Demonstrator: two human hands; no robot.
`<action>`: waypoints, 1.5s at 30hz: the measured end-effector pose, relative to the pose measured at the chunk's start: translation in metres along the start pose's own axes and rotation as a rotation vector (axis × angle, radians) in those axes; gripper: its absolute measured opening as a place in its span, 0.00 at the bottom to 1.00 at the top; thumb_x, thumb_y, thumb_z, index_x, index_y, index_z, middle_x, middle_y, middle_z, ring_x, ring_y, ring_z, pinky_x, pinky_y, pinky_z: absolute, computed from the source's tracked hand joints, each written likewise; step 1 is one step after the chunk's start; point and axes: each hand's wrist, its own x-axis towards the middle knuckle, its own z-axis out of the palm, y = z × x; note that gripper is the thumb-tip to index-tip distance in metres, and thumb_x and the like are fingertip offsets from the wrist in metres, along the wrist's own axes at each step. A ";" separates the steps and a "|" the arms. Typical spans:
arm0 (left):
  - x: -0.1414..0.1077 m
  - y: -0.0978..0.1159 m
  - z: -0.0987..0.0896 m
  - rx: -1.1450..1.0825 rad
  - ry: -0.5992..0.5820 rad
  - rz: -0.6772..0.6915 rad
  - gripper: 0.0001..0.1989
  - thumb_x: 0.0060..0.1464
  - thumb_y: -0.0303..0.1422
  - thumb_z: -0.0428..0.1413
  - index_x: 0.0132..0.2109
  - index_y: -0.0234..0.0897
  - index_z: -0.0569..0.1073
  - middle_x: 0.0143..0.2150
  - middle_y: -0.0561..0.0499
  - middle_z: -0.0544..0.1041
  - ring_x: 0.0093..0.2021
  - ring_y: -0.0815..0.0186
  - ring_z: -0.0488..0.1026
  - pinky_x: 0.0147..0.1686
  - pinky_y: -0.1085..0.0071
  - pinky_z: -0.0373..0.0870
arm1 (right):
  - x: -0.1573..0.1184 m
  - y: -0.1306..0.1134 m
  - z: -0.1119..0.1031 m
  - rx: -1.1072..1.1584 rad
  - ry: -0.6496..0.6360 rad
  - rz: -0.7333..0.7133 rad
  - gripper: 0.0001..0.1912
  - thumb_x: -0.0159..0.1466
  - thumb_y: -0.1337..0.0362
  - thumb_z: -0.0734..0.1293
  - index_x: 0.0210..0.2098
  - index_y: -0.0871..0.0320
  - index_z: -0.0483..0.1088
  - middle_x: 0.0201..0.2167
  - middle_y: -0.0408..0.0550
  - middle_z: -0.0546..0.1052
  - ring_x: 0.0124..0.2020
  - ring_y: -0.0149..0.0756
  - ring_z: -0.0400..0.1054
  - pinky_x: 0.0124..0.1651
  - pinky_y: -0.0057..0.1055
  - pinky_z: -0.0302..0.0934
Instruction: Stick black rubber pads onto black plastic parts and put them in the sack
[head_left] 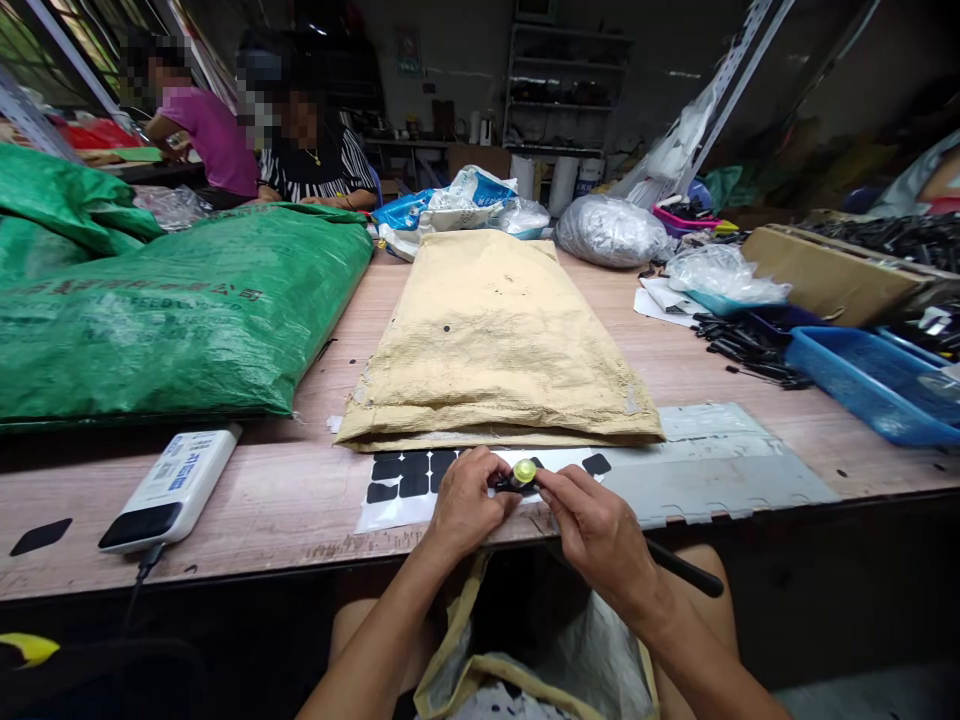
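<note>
My left hand is closed in a pinch on a small black part, its kind not clear, with a round translucent yellow-green piece on top. My right hand pinches from the other side, its fingertips against the same part. A black rod sticks out from behind the right wrist; whether that hand holds it I cannot tell. Under both hands lies a white sheet of black rounded-square stickers, with one loose sticker on the right. A flattened tan sack lies just beyond.
A bulky green sack fills the left, with a white power bank and cable before it. On the right are a grey board, blue tray and black parts. An open bag spans my lap. Two people sit beyond.
</note>
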 end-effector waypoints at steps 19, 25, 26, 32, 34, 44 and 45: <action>0.000 -0.002 0.000 -0.006 0.002 0.005 0.08 0.47 0.26 0.64 0.36 0.39 0.77 0.33 0.54 0.73 0.36 0.65 0.68 0.38 0.68 0.62 | 0.000 0.052 -0.020 -0.089 0.131 0.108 0.14 0.70 0.63 0.62 0.52 0.50 0.74 0.42 0.47 0.78 0.43 0.37 0.73 0.48 0.33 0.67; -0.002 -0.003 -0.001 -0.032 0.011 0.020 0.08 0.48 0.25 0.63 0.37 0.39 0.80 0.34 0.53 0.73 0.37 0.64 0.69 0.39 0.68 0.64 | 0.003 0.094 -0.016 -0.226 0.102 0.008 0.12 0.70 0.65 0.62 0.46 0.53 0.78 0.36 0.47 0.77 0.41 0.39 0.69 0.48 0.36 0.63; -0.002 -0.004 -0.002 -0.035 0.009 0.025 0.09 0.48 0.24 0.62 0.38 0.39 0.80 0.34 0.53 0.73 0.37 0.64 0.69 0.39 0.68 0.64 | 0.003 0.097 -0.014 -0.225 0.104 0.001 0.12 0.70 0.65 0.62 0.46 0.54 0.77 0.36 0.48 0.77 0.41 0.39 0.68 0.48 0.37 0.63; -0.002 -0.003 -0.003 -0.042 -0.007 0.021 0.12 0.48 0.24 0.61 0.40 0.39 0.81 0.34 0.52 0.74 0.38 0.63 0.70 0.41 0.67 0.65 | 0.000 0.098 -0.009 -0.218 0.114 0.030 0.12 0.70 0.64 0.63 0.48 0.53 0.77 0.37 0.47 0.76 0.40 0.39 0.67 0.46 0.36 0.62; -0.003 -0.004 -0.002 -0.037 -0.009 0.023 0.11 0.49 0.24 0.61 0.40 0.39 0.81 0.34 0.51 0.74 0.38 0.63 0.70 0.41 0.66 0.65 | -0.001 0.097 -0.010 -0.226 0.113 0.041 0.12 0.69 0.64 0.63 0.48 0.52 0.77 0.38 0.47 0.76 0.40 0.39 0.67 0.46 0.36 0.62; -0.016 0.017 -0.013 -0.081 -0.092 0.028 0.09 0.60 0.36 0.56 0.41 0.39 0.80 0.36 0.50 0.75 0.40 0.62 0.71 0.41 0.67 0.64 | 0.000 0.096 -0.010 -0.227 0.112 0.061 0.11 0.69 0.64 0.64 0.47 0.52 0.76 0.38 0.46 0.76 0.41 0.39 0.66 0.46 0.36 0.62; -0.023 0.025 -0.016 -0.121 -0.128 0.017 0.10 0.63 0.37 0.54 0.41 0.39 0.80 0.36 0.50 0.75 0.39 0.62 0.71 0.41 0.67 0.64 | 0.000 0.096 -0.010 -0.227 0.112 0.064 0.11 0.69 0.64 0.64 0.47 0.52 0.76 0.38 0.46 0.76 0.41 0.39 0.66 0.46 0.36 0.62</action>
